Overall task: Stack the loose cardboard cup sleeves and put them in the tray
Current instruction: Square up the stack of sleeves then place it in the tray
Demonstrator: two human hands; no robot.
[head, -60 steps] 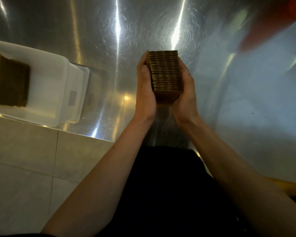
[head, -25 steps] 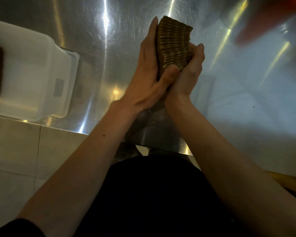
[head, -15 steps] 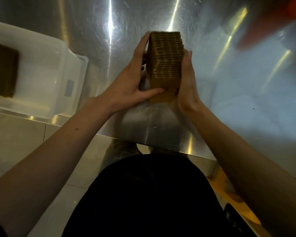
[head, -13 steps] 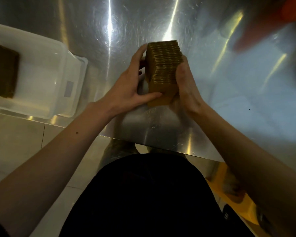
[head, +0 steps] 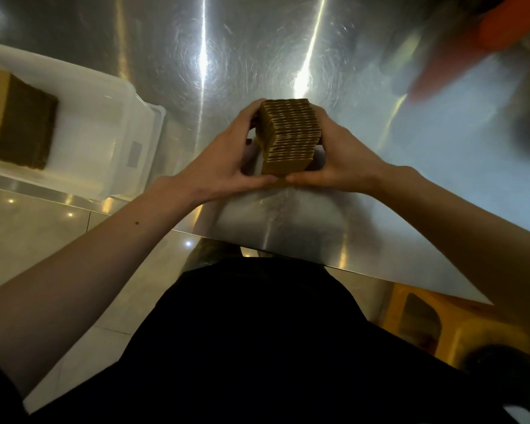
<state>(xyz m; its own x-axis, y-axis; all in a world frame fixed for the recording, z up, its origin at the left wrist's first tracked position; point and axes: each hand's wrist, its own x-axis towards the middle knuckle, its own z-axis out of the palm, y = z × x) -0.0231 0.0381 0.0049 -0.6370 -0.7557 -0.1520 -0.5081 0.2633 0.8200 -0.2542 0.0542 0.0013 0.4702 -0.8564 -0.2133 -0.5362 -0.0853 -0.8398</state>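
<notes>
A thick stack of brown corrugated cardboard cup sleeves (head: 289, 134) stands on edge in the middle of the steel table. My left hand (head: 224, 163) presses its left side and my right hand (head: 340, 157) presses its right side, with both thumbs meeting below the stack's near face. A white plastic tray (head: 104, 130) sits at the left on the table. Another pile of brown sleeves (head: 22, 123) lies inside the tray at its left end.
The shiny steel table (head: 288, 50) stretches behind and to the right of the stack; its near edge (head: 318, 261) runs just in front of my body. A blurred orange-red object (head: 471, 47) lies at the far right. Tiled floor shows lower left, a yellow stool (head: 426, 322) lower right.
The stack was tilted and squeezed between both hands a second ago. It now stands squared and lower, closer to me. My thumbs have come together under its near face.
</notes>
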